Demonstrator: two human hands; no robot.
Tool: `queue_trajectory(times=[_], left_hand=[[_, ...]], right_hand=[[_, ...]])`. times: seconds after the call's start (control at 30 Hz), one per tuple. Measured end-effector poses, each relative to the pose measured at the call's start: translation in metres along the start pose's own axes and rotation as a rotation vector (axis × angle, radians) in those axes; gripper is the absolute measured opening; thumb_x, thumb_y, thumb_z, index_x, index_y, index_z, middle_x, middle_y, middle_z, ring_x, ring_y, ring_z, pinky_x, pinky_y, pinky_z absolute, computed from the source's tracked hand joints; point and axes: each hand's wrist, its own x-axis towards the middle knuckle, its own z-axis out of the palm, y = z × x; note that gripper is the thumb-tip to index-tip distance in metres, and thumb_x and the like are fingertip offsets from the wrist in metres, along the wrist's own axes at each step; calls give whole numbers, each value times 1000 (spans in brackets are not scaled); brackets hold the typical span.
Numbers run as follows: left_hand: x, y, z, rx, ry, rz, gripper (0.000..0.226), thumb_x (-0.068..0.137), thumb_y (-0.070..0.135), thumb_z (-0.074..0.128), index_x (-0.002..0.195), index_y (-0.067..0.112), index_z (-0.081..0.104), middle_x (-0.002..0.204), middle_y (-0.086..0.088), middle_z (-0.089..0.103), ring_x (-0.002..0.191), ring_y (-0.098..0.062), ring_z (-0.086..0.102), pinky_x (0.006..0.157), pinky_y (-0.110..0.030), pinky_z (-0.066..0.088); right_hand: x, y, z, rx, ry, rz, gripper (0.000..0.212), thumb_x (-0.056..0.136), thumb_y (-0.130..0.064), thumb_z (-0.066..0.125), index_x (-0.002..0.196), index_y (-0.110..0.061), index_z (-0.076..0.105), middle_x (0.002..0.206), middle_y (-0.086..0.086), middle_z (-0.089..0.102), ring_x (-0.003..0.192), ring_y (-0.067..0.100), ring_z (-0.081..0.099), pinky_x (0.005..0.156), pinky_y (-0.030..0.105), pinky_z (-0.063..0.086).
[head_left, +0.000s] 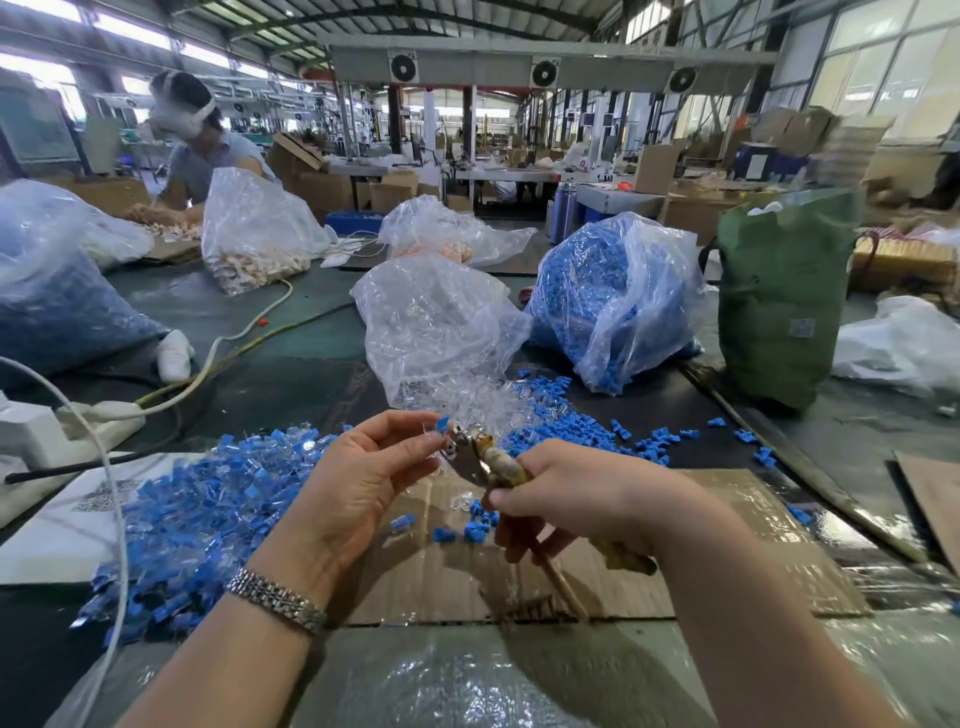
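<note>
Risks:
- Blue pile (197, 519) on counter (291, 332), at 9 o'clock of cardboard (727, 519), lay near left wrist; arm sweep could have scattered it.
- Cutter (467, 460) blades sat just beside left fingertips; squeeze with part misaligned might have nicked finger.
- Part (442, 424) small, held by tips only; snip could have flicked it away among loose pieces.

Grip:
- Left hand (358, 483) pinched part between thumb and forefinger, over cardboard's 12 o'clock edge.
- Right hand (571, 499) clenched round cutter's taped handles; blades looked nearly closed, touching part.

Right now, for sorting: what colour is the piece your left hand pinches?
Blue; the piece shows best in head view.
</note>
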Motion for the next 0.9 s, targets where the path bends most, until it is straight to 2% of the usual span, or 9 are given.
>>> queue_trajectory(times=[0.13,0.27,0.43,0.53,0.63,0.73,0.83,0.9], left_hand=[[-2,0,1,113,-12,19,26,69,8,75,94,8,79,101,-17,76,88,-22,72,80,-28,62],[-4,0,3,215,-12,42,31,69,7,73,99,4,74,99,-16,77,91,-22,72,84,-28,61],[-6,1,4,261,-6,33,34,68,9,73,101,2,73,102,-21,75,94,-27,70,90,-34,60],[-6,1,5,286,-11,45,35,69,11,72,103,2,74,104,-21,75,99,-28,72,92,-35,60],[-5,0,5,340,-11,73,34,73,9,72,105,0,73,103,-18,76,100,-27,73,89,-30,60],[-4,-2,2,374,-11,91,25,81,2,72,106,0,73,104,-14,77,101,-26,74,86,-26,60],[-4,-1,0,407,-19,90,29,76,14,74,104,6,75,101,-10,78,99,-23,74,84,-24,60],[-3,-1,-1,418,-4,104,26,74,17,76,100,13,77,98,-8,78,95,-21,75,83,-27,61]], right_hand=[[4,-2,7,12,13,-14,19,104,-22,52,91,-9,57,89,11,74,82,20,73,88,48,58],[5,5,11,39,13,-12,20,104,-26,52,94,-10,57,87,9,74,79,19,73,88,49,58],[6,12,21,91,76,-30,34,103,-39,52,84,-12,55,74,7,66,62,19,66,73,42,61],[10,13,27,55,135,-36,42,102,-47,51,76,-14,54,66,5,60,55,20,59,65,39,55],[14,14,30,-68,216,-22,45,100,-53,50,74,-17,55,65,2,58,55,17,53,64,33,46],[17,16,30,-58,207,-36,45,101,-53,50,72,-18,54,58,-3,54,49,13,49,59,28,43],[12,14,28,18,143,-35,49,100,-57,48,76,-16,59,62,-3,61,53,13,58,67,34,52],[8,18,22,103,112,-8,53,99,-58,49,91,-7,64,73,2,69,63,19,68,78,42,59]])
